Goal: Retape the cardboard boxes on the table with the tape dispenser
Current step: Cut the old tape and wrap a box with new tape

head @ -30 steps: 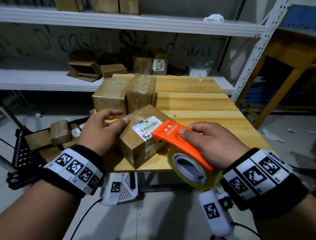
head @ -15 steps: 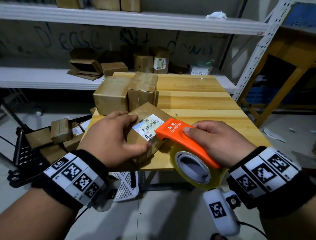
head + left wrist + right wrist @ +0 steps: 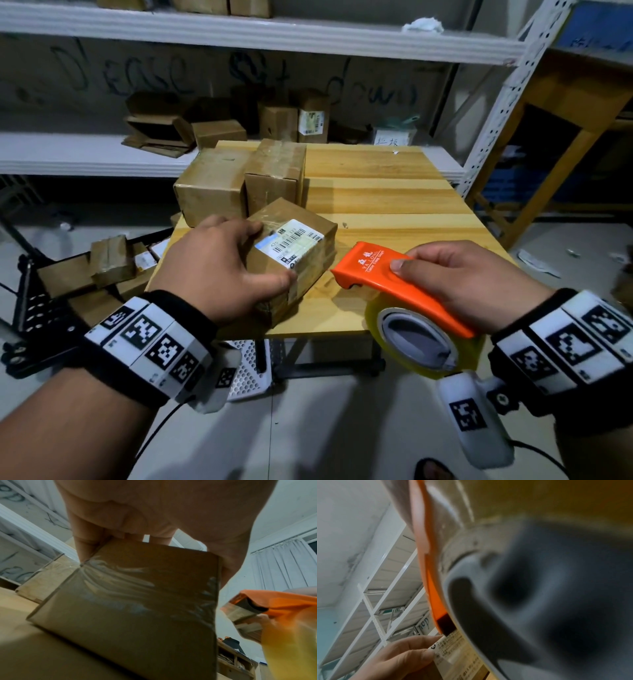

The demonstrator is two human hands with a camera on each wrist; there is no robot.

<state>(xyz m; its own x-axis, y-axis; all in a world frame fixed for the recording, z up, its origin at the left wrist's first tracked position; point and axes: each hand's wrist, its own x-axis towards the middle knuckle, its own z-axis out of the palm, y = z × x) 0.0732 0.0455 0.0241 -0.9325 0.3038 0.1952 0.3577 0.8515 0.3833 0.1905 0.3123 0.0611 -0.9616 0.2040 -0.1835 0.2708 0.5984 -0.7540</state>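
A small cardboard box [image 3: 301, 246] with a white barcode label lies at the near left of the wooden table [image 3: 394, 205]. My left hand [image 3: 226, 263] grips it from above, thumb on its near side and fingers on its far edge; the left wrist view shows its taped side [image 3: 137, 595] under the palm. My right hand [image 3: 459, 281] holds the orange tape dispenser [image 3: 394, 281] with its yellowish tape roll [image 3: 421, 339], a little to the right of the box and apart from it. The right wrist view is filled by the blurred roll [image 3: 539, 588].
Two more cardboard boxes [image 3: 212, 185] [image 3: 274, 174] stand side by side behind the held one. White metal shelving [image 3: 239, 31] with further boxes runs behind the table. More boxes [image 3: 109, 260] lie on a low black rack at the left. The table's right half is bare wood.
My left hand shifted from the box's left side to a grip over its top. The dispenser moved off the box's label to the right, leaving a gap between them.
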